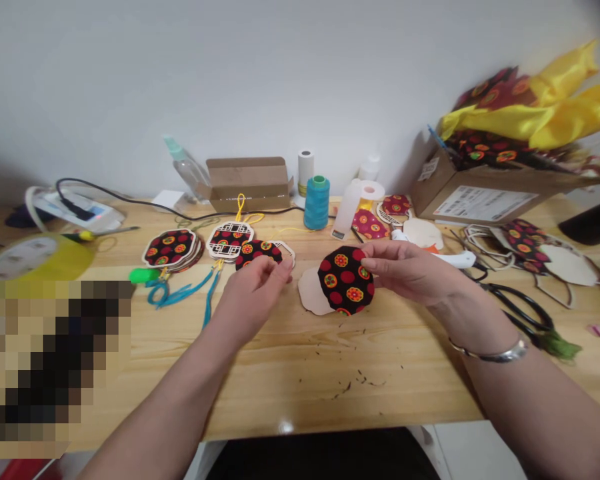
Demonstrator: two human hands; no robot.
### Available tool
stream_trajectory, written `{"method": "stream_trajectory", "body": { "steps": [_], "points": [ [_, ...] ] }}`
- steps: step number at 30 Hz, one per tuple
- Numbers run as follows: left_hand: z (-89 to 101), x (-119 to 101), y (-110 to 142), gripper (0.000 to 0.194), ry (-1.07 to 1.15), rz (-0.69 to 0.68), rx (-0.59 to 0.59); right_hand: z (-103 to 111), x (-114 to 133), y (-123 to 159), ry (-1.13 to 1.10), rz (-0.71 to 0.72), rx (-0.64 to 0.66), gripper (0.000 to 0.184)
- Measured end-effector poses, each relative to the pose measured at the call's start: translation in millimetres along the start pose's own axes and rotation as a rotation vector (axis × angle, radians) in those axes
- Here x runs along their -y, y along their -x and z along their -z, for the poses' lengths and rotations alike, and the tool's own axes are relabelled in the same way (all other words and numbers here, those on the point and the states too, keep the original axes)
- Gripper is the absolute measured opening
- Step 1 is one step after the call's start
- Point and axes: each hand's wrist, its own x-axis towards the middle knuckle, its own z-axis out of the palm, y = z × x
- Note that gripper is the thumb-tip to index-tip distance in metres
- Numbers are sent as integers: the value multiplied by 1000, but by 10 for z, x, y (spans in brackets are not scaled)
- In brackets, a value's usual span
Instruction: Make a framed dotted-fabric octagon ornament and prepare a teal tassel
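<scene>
My right hand [405, 270] pinches the right edge of a black fabric piece [347, 280] with red and orange flower medallions. The fabric overlaps a pale scalloped panel [313, 297], whose left part shows on the table. My left hand [255, 293] is closed, thumb against fingers, left of the panel; whatever it may hold is hidden. Just behind that hand lie another patterned fabric piece [260, 252] and a pale cut-out frame [289, 253], partly covered. Further left are a lattice-framed ornament [230, 239] with a yellow loop and a stack of patterned ornaments [171, 249] with blue tassels.
Along the wall stand a spray bottle [187, 167], an opened cardboard box [250, 183], a teal thread cone [317, 205] and a white bottle [347, 210]. At right are a glue gun [455, 259], black-handled scissors [523, 303] and a fabric-filled carton [480, 193]. Dark scraps dot the table [320, 393].
</scene>
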Motion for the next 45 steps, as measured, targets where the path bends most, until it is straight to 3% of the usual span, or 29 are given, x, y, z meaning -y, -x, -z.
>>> {"method": "stream_trajectory", "body": {
  "steps": [2, 6, 8, 12, 21, 30, 45],
  "points": [
    [-21, -10, 16, 36, 66, -56, 53, -15, 10, 16, 37, 35, 9, 8],
    [-69, -21, 58, 42, 316, 3, 305, -62, -12, 17, 76, 54, 14, 10],
    [-86, -14, 68, 37, 374, 14, 362, -92, -38, -1, 89, 42, -28, 16],
    [-92, -5, 58, 20, 384, 46, 299, -131, -99, -57, 172, 22, -174, 22],
    [-109, 20, 5, 28, 98, 54, 117, -134, -219, -143, 439, -24, -383, 25],
    [-143, 72, -19, 23, 75, 66, 181, -108, -270, -164, 645, 8, -420, 20],
    [-185, 175, -49, 23, -112, -40, 82, -52, -325, -182, 754, -13, -429, 16]
  ]
}}
